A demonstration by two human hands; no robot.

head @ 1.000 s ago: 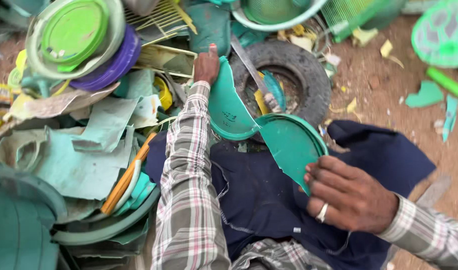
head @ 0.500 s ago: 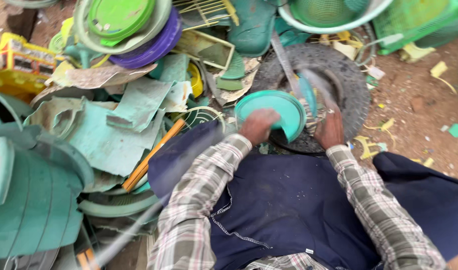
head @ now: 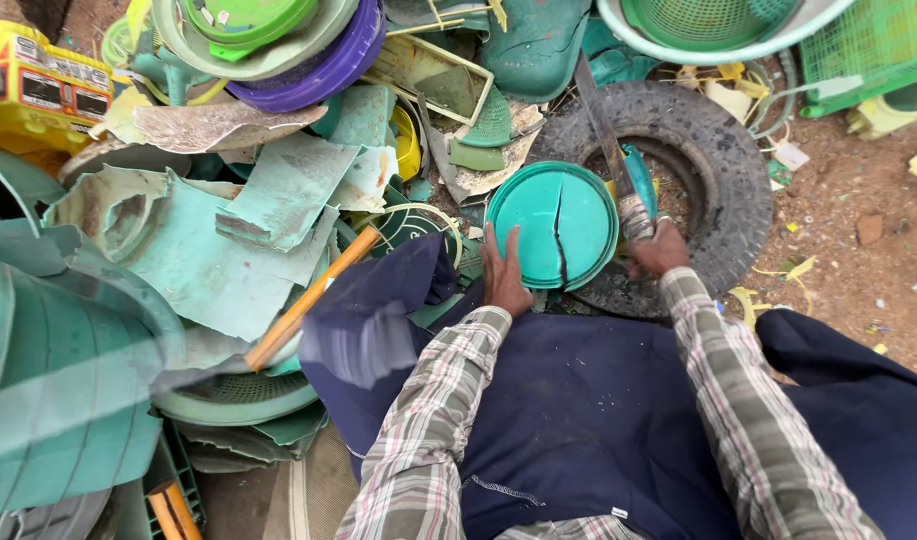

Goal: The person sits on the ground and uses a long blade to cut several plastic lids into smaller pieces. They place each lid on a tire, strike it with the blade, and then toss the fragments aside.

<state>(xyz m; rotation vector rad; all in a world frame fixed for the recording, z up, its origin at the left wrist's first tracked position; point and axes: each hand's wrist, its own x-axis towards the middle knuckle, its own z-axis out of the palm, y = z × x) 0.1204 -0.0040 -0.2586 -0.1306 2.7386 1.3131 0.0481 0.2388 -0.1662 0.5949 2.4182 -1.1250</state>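
Lowered onto tyre (head: 724, 160), cracked teal lid (head: 551, 225) lies flat.

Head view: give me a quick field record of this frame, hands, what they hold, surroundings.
left hand: pressed on the rim of a round teal plastic lid
lid state: cracked across the middle, resting on a black tyre
right hand: gripped on the handle of a long blade, blade pointing away over the tyre
lap: dark blue cloth
left side: heap of broken teal plastic sheets, orange stick
top: stacked green and purple bowls, green basket
ground: red dirt
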